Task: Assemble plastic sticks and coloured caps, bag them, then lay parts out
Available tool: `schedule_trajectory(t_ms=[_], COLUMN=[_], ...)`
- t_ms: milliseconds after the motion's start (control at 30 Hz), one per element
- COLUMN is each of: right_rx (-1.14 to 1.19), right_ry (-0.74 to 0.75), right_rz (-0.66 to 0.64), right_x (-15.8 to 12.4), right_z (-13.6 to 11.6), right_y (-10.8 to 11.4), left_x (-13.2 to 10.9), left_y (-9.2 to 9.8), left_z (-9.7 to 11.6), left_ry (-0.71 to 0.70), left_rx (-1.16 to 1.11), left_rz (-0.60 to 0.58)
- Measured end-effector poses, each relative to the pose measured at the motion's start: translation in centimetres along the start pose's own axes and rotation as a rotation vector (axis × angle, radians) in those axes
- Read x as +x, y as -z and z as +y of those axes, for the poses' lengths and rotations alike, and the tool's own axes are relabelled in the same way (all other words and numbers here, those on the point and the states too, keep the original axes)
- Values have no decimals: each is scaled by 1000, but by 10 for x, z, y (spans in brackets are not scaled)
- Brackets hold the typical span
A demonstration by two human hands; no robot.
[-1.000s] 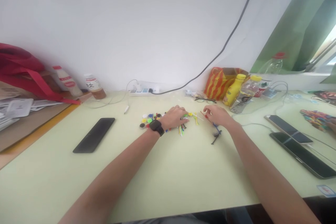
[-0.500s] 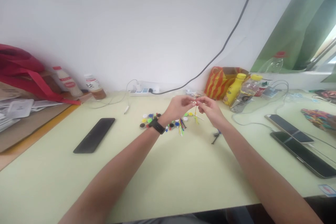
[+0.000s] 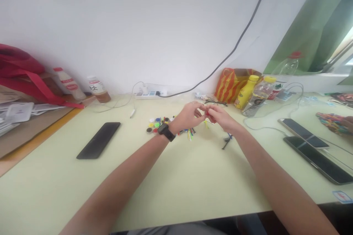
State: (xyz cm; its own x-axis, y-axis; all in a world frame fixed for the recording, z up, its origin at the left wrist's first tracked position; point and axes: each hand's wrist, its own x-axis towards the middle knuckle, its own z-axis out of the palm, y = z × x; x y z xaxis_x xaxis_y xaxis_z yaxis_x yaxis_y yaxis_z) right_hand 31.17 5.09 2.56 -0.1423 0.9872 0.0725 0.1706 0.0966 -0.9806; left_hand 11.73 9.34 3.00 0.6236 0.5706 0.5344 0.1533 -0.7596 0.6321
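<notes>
My left hand point(image 3: 189, 116), with a black watch point(image 3: 166, 132) on its wrist, is curled with thumb and fingertips close to a small red piece point(image 3: 207, 112). My right hand point(image 3: 220, 116) pinches that red piece, and the fingertips of both hands meet around it above the table. Its exact kind is too small and blurred to tell. Below and left of my hands lie several small coloured round pieces point(image 3: 157, 125) and a bunch of thin coloured strips point(image 3: 190, 134), partly covered by my left hand. A dark blue and black piece point(image 3: 227, 140) lies beside my right forearm.
A black phone point(image 3: 99, 140) lies left; two more phones point(image 3: 317, 158) lie right with cables. Bottles point(image 3: 256, 97) and a striped bag point(image 3: 227, 84) stand at the back right. A power strip point(image 3: 150, 94) is by the wall. Another person's hand point(image 3: 348, 123) touches colourful pieces point(image 3: 331, 122).
The red piece has been drawn in between my fingertips, and the thin red-orange length hanging below it no longer shows. My hands have lowered slightly. Another person's hand shows more at the right edge.
</notes>
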Motion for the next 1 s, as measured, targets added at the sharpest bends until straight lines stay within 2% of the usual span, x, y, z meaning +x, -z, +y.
schedule_trajectory(t_ms=[167,267,333,400,467,533,733,867,1000], right_rx=[34,-25,-109,-256,-462,-623,-897,-1124,-1114], right_ry=[13,-1,-35,-27,19,39,31,-137,-246], right_rz=[-130,-137,-71,59,191,252,249,235,115], right_x=[-3,-3,-1,3,8,13,13,5,2], right_z=[-3,-4,-1,5,13,23,39,43,45], right_y=[2,2,4,8,14,20,48,70,80], left_x=[-2,-1,-2,-4,-7,-10,-18,-18,-19], left_y=[1,1,0,-3,-7,-12,-21,-15,-11], left_z=[7,8,7,4,0,-3,-13,-22,-30], left_ry=[-10,-21,-18,8,30,33,50,31,20], left_rx=[58,43,29,47,106,176,340,387,465], left_rz=[-6,-43,-51,-68,-115,-176,-276,-262,-208])
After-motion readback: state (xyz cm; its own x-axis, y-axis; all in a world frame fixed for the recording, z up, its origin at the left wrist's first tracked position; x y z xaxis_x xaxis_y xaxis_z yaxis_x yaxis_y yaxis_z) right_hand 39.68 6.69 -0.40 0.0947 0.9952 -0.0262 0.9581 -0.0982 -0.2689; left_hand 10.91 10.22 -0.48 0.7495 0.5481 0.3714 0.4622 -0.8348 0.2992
